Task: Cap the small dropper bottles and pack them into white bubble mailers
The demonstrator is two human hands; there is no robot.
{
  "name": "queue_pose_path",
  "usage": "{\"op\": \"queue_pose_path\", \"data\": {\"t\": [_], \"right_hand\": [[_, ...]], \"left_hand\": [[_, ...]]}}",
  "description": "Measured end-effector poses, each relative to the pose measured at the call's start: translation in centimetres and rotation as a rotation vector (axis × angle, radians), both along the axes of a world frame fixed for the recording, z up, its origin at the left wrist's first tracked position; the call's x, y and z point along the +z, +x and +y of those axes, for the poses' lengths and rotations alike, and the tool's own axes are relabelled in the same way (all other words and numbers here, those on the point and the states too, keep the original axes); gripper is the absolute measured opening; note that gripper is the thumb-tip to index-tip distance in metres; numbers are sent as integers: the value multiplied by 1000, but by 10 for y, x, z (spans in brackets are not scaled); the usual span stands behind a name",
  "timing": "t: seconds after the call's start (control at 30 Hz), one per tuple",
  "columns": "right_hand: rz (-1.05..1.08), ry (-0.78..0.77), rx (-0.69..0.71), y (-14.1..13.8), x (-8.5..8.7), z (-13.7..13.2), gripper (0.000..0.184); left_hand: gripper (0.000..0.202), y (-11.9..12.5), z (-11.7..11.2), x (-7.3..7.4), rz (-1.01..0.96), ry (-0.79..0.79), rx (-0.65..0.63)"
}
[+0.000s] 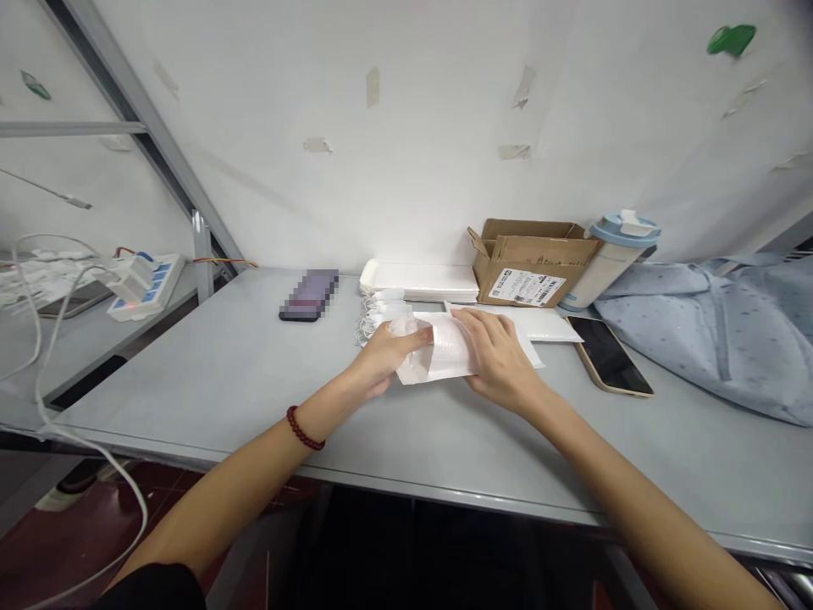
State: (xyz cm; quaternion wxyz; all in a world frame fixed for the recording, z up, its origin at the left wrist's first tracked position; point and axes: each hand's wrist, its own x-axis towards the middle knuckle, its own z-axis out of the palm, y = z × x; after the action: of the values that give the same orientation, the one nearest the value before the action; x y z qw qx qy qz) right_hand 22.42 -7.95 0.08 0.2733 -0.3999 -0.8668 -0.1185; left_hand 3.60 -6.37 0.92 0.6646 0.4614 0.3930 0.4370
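Observation:
A white bubble mailer (452,349) is held between my two hands above the grey table, its mouth facing left and its clear flap folded back. My left hand (385,356) pinches the open end, the thumb lying at the mouth. The fingers of my right hand (500,352) wrap over the mailer's right part. Whatever may be inside the mailer is hidden. Just behind my left hand lies a bunch of white corded items (383,307), too small to tell exactly. Another white mailer (539,324) lies flat beyond my right hand.
Behind stand a stack of white packets (423,280), an open cardboard box (533,264) and a tumbler (603,263). Phones (613,356) lie right and left. A grey-blue fabric bag (705,326) covers the right side. A power strip (149,288) with cables sits on the left table.

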Motion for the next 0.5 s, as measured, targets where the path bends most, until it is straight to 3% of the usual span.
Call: {"op": "queue_pose_path", "data": {"t": [0.2, 0.5], "right_hand": [[-34, 44, -29, 0, -1, 0, 74], [-120, 187, -1, -14, -6, -10, 61]], "left_hand": [[30, 2, -4, 7, 87, 8, -56], [5, 7, -5, -5, 157, 91, -9]]}}
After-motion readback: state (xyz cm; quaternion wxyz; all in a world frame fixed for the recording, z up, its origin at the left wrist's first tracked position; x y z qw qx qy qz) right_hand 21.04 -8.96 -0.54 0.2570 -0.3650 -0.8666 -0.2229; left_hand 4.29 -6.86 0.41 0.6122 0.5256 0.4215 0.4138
